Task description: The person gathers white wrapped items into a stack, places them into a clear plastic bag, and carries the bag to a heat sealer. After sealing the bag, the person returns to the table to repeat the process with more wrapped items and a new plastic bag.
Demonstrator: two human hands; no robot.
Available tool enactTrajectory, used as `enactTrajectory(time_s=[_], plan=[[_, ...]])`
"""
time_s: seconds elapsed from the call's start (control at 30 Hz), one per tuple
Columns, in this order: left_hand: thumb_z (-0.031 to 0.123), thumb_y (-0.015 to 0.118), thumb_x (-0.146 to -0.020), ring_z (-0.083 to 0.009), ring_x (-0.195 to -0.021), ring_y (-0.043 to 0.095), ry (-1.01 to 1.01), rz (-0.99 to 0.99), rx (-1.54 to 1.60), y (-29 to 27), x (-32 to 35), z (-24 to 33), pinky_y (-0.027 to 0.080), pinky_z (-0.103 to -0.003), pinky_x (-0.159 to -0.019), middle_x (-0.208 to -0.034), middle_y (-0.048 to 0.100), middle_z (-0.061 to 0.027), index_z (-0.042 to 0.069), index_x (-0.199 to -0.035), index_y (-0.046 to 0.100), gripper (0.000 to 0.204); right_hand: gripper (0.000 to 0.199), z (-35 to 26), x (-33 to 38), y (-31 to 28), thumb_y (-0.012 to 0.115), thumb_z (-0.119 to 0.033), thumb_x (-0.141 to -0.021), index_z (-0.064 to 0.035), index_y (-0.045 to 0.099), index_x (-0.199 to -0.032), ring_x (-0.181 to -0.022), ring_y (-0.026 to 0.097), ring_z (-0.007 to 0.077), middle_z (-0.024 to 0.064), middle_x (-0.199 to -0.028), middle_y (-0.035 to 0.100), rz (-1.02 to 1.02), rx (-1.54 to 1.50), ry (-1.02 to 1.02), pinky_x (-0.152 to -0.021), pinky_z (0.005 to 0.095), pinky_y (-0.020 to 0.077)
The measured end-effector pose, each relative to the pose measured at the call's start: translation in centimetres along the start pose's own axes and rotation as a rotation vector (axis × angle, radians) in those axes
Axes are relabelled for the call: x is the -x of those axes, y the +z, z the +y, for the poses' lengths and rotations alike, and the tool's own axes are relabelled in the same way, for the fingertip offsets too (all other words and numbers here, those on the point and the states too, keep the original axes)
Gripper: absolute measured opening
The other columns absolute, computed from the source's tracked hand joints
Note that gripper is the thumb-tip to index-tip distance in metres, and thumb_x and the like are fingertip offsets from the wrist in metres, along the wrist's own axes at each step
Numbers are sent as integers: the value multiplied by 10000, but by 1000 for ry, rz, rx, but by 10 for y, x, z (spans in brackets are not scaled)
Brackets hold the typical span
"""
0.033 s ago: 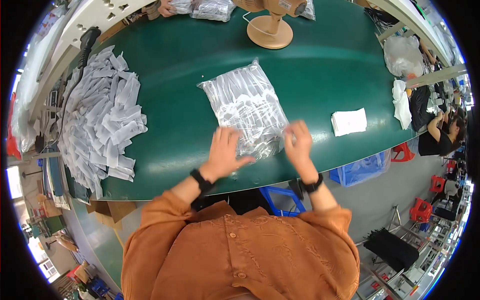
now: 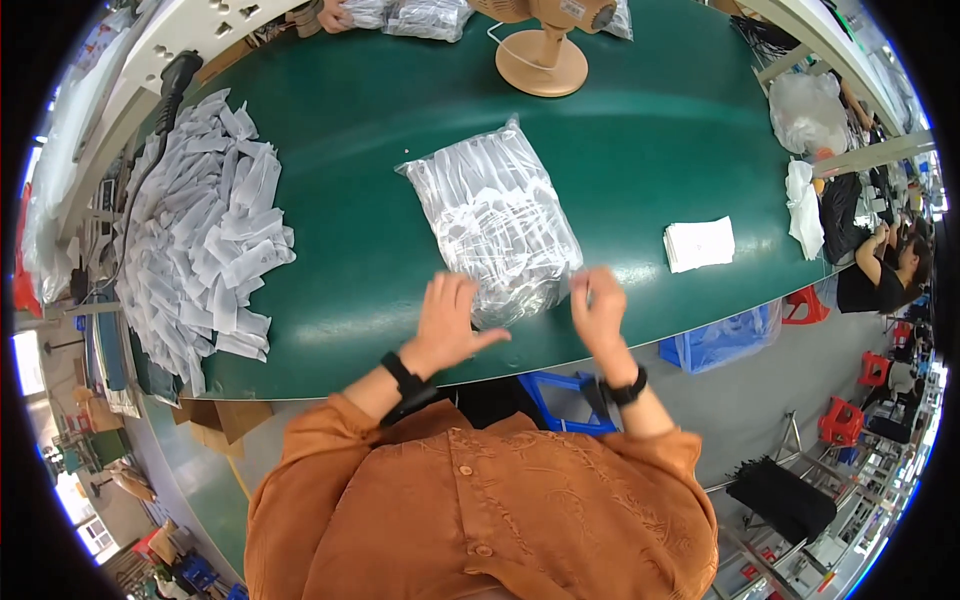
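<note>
A clear plastic bag (image 2: 500,225) packed with many flat, pale, sleeve-wrapped pieces lies on the green table in front of me. At its near left corner is my left hand (image 2: 447,325), open, with fingers stretched forward and thumb out to the right. My right hand (image 2: 598,308) is at the near right corner, its fingers curled in and closed on the bag's loose edge. That fingertip contact is small and slightly blurred. The bag's near end is crumpled between my hands.
To the left spreads a large heap of pale wrapped pieces (image 2: 205,240). A stack of white sheets (image 2: 698,245) lies to the right. A beige fan (image 2: 542,65) and more filled bags (image 2: 428,18) stand at the far side, near another person's hand (image 2: 335,16). A blue crate (image 2: 715,340) sits below the table edge.
Both hands have come slightly nearer to my body. The bag's near end has stretched a little toward me; the rest of it lies as before.
</note>
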State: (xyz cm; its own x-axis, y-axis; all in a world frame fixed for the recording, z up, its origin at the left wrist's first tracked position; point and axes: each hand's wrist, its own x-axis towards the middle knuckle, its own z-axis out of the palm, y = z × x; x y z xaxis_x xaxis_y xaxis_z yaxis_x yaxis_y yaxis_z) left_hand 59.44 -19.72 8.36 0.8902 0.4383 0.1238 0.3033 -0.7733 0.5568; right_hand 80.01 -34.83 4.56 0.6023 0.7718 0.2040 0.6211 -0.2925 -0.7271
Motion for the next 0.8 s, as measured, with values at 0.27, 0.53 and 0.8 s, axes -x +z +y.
enactTrajectory(time_s=[0.27, 0.53, 0.8], plan=[[85, 605, -881, -370, -787, 570, 11, -17, 73, 32, 17, -10, 471, -443, -666, -818, 550, -164, 18, -859, 500, 127, 36, -20, 33, 69, 657, -64, -770, -44, 638, -793, -665, 625, 356, 155, -728, 603, -135, -22, -188, -595, 438, 505], [47, 586, -868, -390, -776, 566, 68, -30, 190, 29, 32, -8, 480, -447, -692, -791, 559, -182, 5, -837, 498, 103, 88, -25, 33, 133, 633, -109, -789, -26, 605, -779, -639, 622, 359, 176, -704, 603, -132, 271, -166, -584, 453, 506], [31, 608, -756, -372, -804, 576, 84, 18, 70, 34, 43, -32, 488, -440, -736, -818, 579, -181, 3, -801, 556, 74, 249, -97, -15, 24, 649, -188, -825, -28, 642, -1016, -804, 684, 375, 225, -909, 685, -1115, 143, -353, -670, 492, 530]])
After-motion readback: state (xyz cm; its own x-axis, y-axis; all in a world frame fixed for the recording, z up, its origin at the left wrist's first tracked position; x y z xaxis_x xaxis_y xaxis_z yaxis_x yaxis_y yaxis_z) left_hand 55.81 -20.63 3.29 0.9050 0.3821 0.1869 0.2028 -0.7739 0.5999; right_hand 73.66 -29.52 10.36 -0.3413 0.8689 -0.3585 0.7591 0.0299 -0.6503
